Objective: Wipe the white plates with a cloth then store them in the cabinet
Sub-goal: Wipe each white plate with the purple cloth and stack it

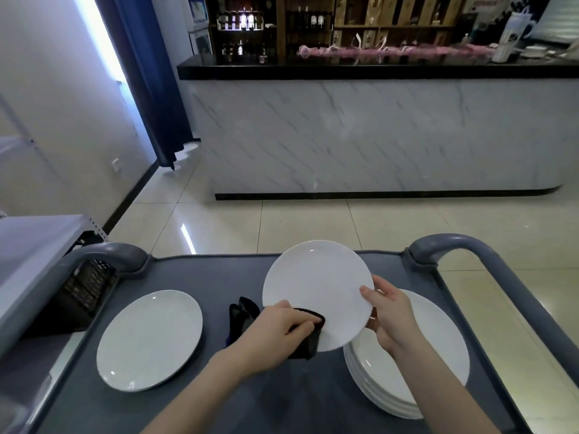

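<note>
A white plate (316, 286) is held tilted above the grey cart top (219, 270). My right hand (388, 314) grips its right rim, thumb on the face. My left hand (275, 327) holds a dark cloth (308, 336) folded over the plate's lower left edge. A stack of white plates (432, 364) sits on the cart under my right hand. One single white plate (150, 339) lies flat on the cart's left side.
Another piece of dark cloth (241, 314) lies on the cart behind my left hand. Grey cart handles (470, 245) rise at the far corners. A metal shelf unit (37, 252) stands at the left. A marble-fronted counter (376, 136) stands across the tiled floor.
</note>
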### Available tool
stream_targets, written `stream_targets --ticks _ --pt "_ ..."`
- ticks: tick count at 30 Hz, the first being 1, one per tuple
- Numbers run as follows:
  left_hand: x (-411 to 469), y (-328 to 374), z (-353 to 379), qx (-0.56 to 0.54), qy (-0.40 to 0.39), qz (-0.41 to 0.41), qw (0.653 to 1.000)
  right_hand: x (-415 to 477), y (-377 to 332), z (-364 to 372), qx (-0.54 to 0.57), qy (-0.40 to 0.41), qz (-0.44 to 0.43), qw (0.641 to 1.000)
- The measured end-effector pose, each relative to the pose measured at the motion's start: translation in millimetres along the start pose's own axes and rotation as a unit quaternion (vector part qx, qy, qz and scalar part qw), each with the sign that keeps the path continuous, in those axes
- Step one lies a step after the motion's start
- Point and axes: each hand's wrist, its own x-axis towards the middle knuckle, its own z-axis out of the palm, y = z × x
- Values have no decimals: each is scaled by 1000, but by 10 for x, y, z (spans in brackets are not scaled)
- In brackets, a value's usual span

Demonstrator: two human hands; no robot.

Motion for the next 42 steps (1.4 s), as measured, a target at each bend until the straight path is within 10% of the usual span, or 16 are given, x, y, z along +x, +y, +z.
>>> stream_targets --ticks 15,23,32,42 --pt "-33 95 298 -13 167 71 983 -82 52 158 41 -14 -4 999" --pt "32 123 448 240 92 139 956 -111 8 198 50 1 -17 999" --pt "230 -138 17 241 128 -38 961 -187 -140 132 51 16 -65 996" --pt "51 143 281 191 67 106 973 -213 -140 217 53 -9 -65 996"
